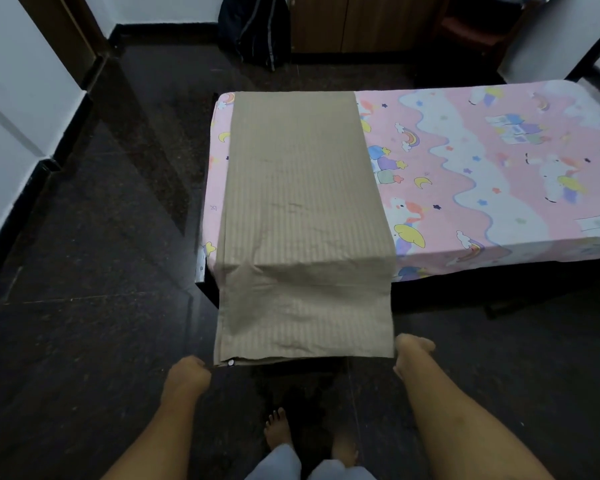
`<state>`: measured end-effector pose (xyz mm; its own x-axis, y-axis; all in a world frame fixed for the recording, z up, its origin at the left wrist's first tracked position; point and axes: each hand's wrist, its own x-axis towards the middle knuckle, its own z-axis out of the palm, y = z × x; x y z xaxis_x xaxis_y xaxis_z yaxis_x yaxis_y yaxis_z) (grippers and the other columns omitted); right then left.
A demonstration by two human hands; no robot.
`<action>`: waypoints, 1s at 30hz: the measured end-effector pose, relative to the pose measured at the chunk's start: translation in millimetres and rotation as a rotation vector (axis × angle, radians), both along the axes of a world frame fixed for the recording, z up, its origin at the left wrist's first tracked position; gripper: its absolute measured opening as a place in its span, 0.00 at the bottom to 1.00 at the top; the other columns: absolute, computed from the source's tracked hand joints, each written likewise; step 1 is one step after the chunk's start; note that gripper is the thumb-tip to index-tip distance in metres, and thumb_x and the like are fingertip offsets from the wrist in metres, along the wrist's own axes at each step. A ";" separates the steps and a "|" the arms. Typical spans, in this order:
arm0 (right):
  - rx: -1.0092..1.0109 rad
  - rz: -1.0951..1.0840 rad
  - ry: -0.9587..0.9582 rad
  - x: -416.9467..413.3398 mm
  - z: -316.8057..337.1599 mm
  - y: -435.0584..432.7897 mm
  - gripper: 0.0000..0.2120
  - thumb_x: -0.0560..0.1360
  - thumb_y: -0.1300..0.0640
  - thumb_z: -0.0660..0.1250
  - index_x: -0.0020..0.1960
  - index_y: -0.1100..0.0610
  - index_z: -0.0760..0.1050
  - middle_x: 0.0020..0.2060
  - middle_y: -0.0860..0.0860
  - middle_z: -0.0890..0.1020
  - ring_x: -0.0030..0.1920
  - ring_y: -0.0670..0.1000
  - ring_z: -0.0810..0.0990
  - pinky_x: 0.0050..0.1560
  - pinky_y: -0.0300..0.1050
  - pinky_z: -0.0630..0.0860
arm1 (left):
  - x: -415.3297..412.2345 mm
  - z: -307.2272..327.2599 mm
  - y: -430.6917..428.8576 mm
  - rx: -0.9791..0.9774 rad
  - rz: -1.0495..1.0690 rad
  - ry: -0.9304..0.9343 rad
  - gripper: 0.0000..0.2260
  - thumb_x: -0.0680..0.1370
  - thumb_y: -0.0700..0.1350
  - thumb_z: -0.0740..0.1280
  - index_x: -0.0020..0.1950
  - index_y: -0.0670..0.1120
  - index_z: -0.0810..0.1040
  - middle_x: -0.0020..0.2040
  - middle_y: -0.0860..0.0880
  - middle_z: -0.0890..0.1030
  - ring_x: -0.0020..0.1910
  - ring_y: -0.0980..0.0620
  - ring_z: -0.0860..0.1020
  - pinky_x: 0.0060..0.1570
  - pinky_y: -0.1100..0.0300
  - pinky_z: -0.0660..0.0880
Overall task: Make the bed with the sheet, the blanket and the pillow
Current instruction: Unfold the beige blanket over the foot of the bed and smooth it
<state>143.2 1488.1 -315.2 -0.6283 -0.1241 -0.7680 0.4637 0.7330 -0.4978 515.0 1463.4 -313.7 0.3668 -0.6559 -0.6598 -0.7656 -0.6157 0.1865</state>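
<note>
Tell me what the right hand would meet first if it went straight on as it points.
The right hand would probably meet the hanging blanket, whose corner it holds; behind that, the side of the bed. Depth is unclear.

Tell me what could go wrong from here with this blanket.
1. The folded beige striped blanket hangs past the near edge of the pink cartoon-print sheet, held only at its corners by the left hand and right hand; a slipped grip could drop it onto the dark glossy floor.
2. Tugging it could rumple that sheet.
</note>
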 end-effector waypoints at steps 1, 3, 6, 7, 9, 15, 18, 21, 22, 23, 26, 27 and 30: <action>-0.015 -0.002 -0.012 2.5 1.4 -2.9 0.26 0.78 0.62 0.57 0.75 0.61 0.57 0.70 0.61 0.66 0.66 0.61 0.70 0.65 0.59 0.68 | -2.1 -0.1 1.1 -0.002 0.015 0.021 0.14 0.75 0.36 0.64 0.59 0.45 0.80 0.62 0.41 0.77 0.60 0.41 0.76 0.59 0.53 0.74; -0.027 -0.001 -0.007 4.5 2.1 -13.9 0.28 0.78 0.65 0.56 0.76 0.56 0.53 0.71 0.61 0.65 0.60 0.59 0.70 0.66 0.61 0.67 | -6.8 1.6 -0.2 -0.008 0.028 0.057 0.14 0.75 0.36 0.63 0.58 0.46 0.79 0.63 0.41 0.77 0.60 0.40 0.75 0.58 0.52 0.74; -0.047 0.093 0.010 9.0 12.0 -28.2 0.29 0.78 0.68 0.57 0.75 0.53 0.52 0.69 0.63 0.66 0.62 0.62 0.71 0.64 0.61 0.69 | -13.4 6.0 -7.4 -0.029 0.032 0.096 0.13 0.75 0.37 0.62 0.56 0.46 0.80 0.63 0.42 0.77 0.61 0.41 0.75 0.59 0.54 0.72; -0.047 0.127 0.022 9.3 13.7 -30.6 0.29 0.78 0.67 0.57 0.75 0.53 0.52 0.68 0.64 0.66 0.63 0.63 0.71 0.64 0.62 0.69 | -15.2 8.6 -10.0 -0.042 0.043 0.099 0.12 0.76 0.38 0.62 0.56 0.46 0.81 0.63 0.42 0.77 0.61 0.42 0.75 0.59 0.54 0.72; -0.053 0.179 0.036 10.5 14.8 -33.2 0.28 0.79 0.67 0.57 0.75 0.53 0.53 0.68 0.64 0.67 0.63 0.64 0.71 0.62 0.61 0.69 | -18.6 12.9 -13.9 -0.064 0.066 0.111 0.11 0.76 0.39 0.62 0.55 0.46 0.80 0.62 0.42 0.78 0.59 0.42 0.76 0.58 0.55 0.73; -0.034 0.381 0.027 18.2 21.5 -42.2 0.26 0.79 0.66 0.57 0.73 0.54 0.54 0.63 0.64 0.71 0.57 0.63 0.73 0.58 0.59 0.71 | -29.3 20.9 -12.0 -0.080 0.140 0.144 0.09 0.78 0.42 0.62 0.55 0.46 0.79 0.60 0.42 0.78 0.57 0.42 0.77 0.55 0.56 0.73; -0.054 0.470 0.037 19.2 28.1 -48.5 0.24 0.78 0.66 0.57 0.72 0.55 0.56 0.61 0.63 0.71 0.54 0.61 0.72 0.58 0.58 0.71 | -33.6 27.3 -6.2 -0.092 0.204 0.166 0.09 0.78 0.43 0.61 0.53 0.46 0.80 0.58 0.42 0.79 0.53 0.42 0.78 0.54 0.55 0.75; -0.078 0.568 0.061 20.2 37.5 -57.5 0.22 0.78 0.65 0.57 0.71 0.56 0.59 0.54 0.60 0.70 0.51 0.58 0.71 0.53 0.54 0.71 | -34.9 34.2 -1.8 -0.108 0.275 0.192 0.08 0.78 0.44 0.61 0.50 0.47 0.81 0.55 0.43 0.80 0.50 0.42 0.80 0.53 0.52 0.78; -0.084 0.594 0.068 20.6 40.8 -61.1 0.22 0.77 0.65 0.57 0.70 0.56 0.60 0.55 0.60 0.70 0.50 0.58 0.70 0.52 0.53 0.72 | -35.2 35.8 -1.2 -0.118 0.295 0.199 0.08 0.78 0.44 0.61 0.49 0.47 0.81 0.54 0.44 0.80 0.49 0.42 0.80 0.53 0.51 0.78; -0.093 0.620 0.075 21.1 43.1 -65.0 0.21 0.77 0.65 0.58 0.70 0.56 0.61 0.55 0.60 0.70 0.50 0.57 0.70 0.52 0.53 0.72 | -36.2 38.5 -0.4 -0.134 0.320 0.214 0.08 0.78 0.43 0.62 0.49 0.48 0.81 0.53 0.44 0.80 0.48 0.42 0.80 0.52 0.52 0.78; -0.114 0.720 0.098 26.0 52.2 -76.1 0.19 0.77 0.64 0.58 0.68 0.57 0.63 0.57 0.60 0.70 0.51 0.57 0.70 0.52 0.52 0.73 | -40.6 51.2 0.8 -0.181 0.397 0.281 0.07 0.77 0.42 0.62 0.48 0.48 0.80 0.49 0.45 0.81 0.40 0.46 0.80 0.42 0.57 0.75; -0.121 0.764 0.108 29.5 54.2 -80.3 0.19 0.77 0.64 0.58 0.67 0.58 0.64 0.58 0.60 0.71 0.52 0.58 0.71 0.55 0.54 0.74 | -40.6 54.1 -0.1 -0.200 0.422 0.304 0.07 0.77 0.42 0.62 0.48 0.47 0.80 0.48 0.45 0.81 0.38 0.47 0.79 0.41 0.58 0.74; -0.120 0.890 0.125 44.0 59.9 -91.4 0.17 0.77 0.64 0.59 0.66 0.58 0.67 0.62 0.60 0.72 0.60 0.60 0.71 0.60 0.54 0.72 | -38.4 60.4 -4.5 -0.250 0.495 0.384 0.06 0.76 0.40 0.62 0.47 0.47 0.79 0.45 0.45 0.81 0.37 0.47 0.77 0.39 0.59 0.72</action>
<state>187.2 1396.7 -255.4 -0.3394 -0.6787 -0.6513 -0.3122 0.7344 -0.6026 476.6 1458.9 -253.2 0.4336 -0.6206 -0.6534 -0.2550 -0.7799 0.5716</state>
